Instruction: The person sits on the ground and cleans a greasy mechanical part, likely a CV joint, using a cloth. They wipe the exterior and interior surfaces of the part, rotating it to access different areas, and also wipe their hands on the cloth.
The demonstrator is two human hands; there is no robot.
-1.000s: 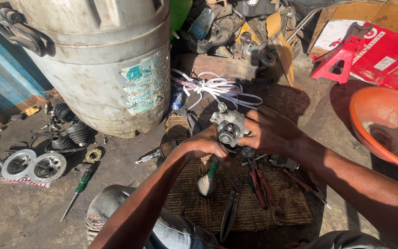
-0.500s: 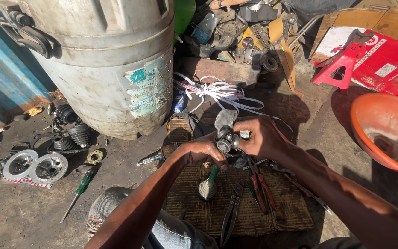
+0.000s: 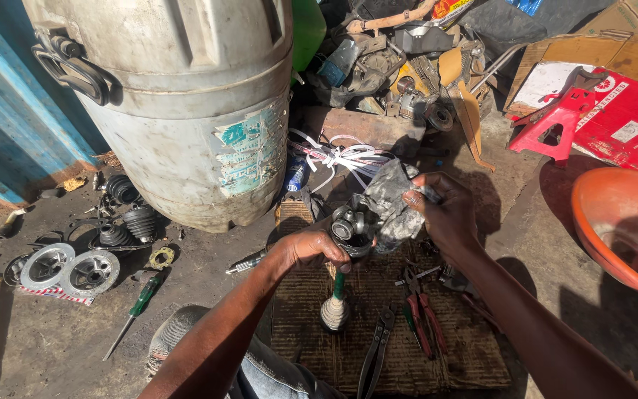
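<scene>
Over the brown woven mat [image 3: 378,347], where red-handled pliers [image 3: 426,325] are lying, the left hand [image 3: 311,247] is gripping a greasy steel joint on its shaft [image 3: 352,225] upright. The right hand [image 3: 444,214] is pinching a crumpled grey plastic wrap [image 3: 393,203] against the joint; it is looking half covered or half peeled, which I cannot tell. Beyond the mat a dented grey drum [image 3: 179,103] is standing.

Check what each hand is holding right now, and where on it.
Left hand grips the round grey metal joint around its body, from below. Right hand pinches the crumpled grey plastic sheet at its upper edge, draped against the joint.
</scene>
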